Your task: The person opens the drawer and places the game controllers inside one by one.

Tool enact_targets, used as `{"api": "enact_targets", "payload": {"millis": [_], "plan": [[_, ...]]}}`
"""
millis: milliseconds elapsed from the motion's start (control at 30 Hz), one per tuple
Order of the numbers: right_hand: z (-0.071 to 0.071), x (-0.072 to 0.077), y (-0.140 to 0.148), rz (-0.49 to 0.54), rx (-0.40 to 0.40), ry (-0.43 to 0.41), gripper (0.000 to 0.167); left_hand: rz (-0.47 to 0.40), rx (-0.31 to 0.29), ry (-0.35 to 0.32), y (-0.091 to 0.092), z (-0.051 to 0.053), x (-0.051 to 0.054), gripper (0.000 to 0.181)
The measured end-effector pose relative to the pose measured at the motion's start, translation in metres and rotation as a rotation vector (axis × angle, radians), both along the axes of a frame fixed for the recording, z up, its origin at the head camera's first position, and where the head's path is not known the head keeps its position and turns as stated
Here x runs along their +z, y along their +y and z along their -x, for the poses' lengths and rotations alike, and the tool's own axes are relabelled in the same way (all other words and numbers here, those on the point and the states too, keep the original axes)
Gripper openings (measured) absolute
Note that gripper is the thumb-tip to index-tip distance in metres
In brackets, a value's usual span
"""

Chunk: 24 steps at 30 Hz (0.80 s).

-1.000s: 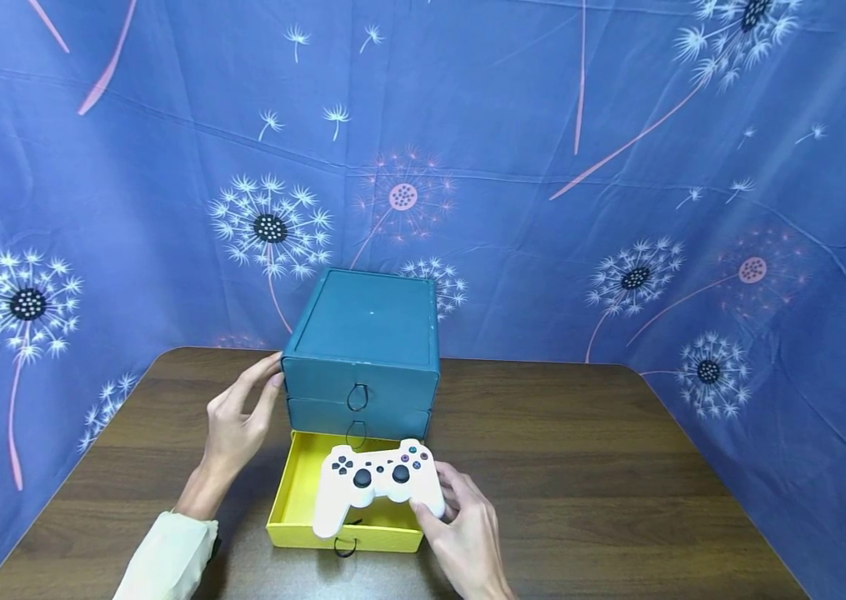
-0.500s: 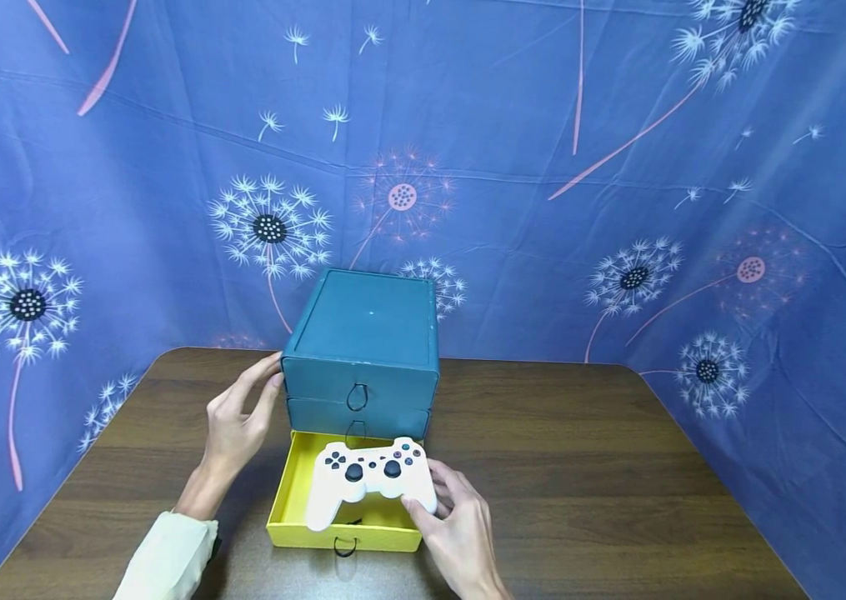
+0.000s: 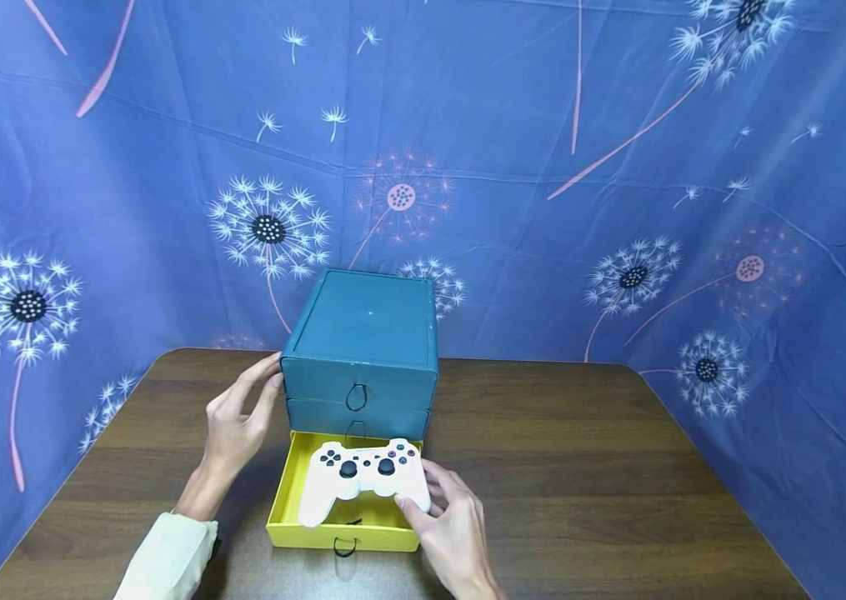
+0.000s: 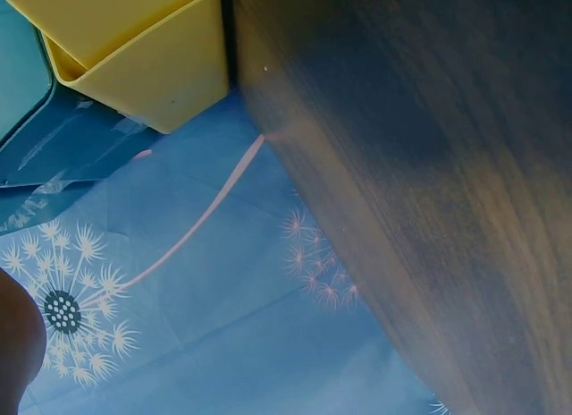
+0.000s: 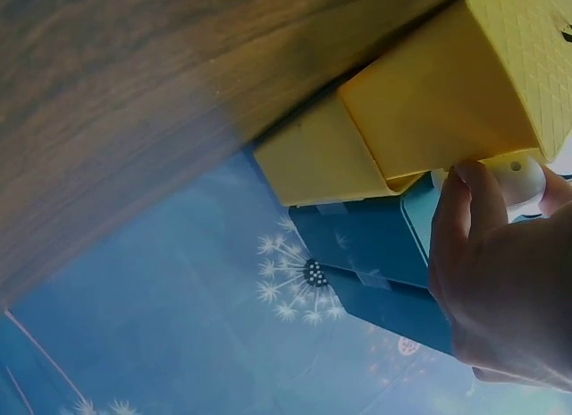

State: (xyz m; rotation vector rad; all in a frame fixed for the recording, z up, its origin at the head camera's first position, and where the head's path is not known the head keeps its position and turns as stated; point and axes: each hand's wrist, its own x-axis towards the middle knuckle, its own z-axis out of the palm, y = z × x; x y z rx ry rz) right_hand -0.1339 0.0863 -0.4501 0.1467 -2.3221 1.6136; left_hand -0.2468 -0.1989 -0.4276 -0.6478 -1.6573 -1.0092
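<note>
A white game controller [image 3: 366, 477] hangs over the pulled-out yellow drawer [image 3: 283, 537] in the head view. My right hand [image 3: 453, 525] pinches it by its right grip, thumb on top and fingers beneath. In the right wrist view the same hand [image 5: 509, 272] is beside the drawer wall, with only a bit of the controller [image 5: 518, 178] showing. My left hand [image 3: 235, 425] touches the left side of the teal drawer box [image 3: 366, 321] with its fingertips, the fingers fairly straight. Most of that hand is out of the left wrist view.
Two teal drawers with dark ring pulls [image 3: 357, 397] are stacked above the yellow one, both pushed in. The unit stands on a brown wooden table [image 3: 580, 475]. A blue cloth [image 3: 513, 250] with dandelion prints hangs behind the table.
My right hand has shifted the controller slightly to the left over the yellow drawer. The left hand and the drawer unit stay where they were.
</note>
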Motion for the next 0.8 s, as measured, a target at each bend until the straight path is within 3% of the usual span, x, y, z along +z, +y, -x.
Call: {"api": "enact_targets", "payload": {"millis": [433, 700, 800], "plan": [[-0.0007, 0.0005, -0.0024, -0.067, -0.046, 0.018, 0.052, -0.001, 0.006, -0.001, 0.001, -0.0019, 0.0032, 0.038], [-0.0006, -0.005, -0.0029, -0.335, -0.108, 0.175, 0.049, -0.002, 0.0, -0.003, 0.0007, -0.0018, 0.0019, 0.032], [0.0001, -0.0066, -0.002, -0.369, -0.094, 0.201, 0.049, 0.003, 0.0, -0.007, -0.0001, -0.0004, -0.0005, 0.035]]}}
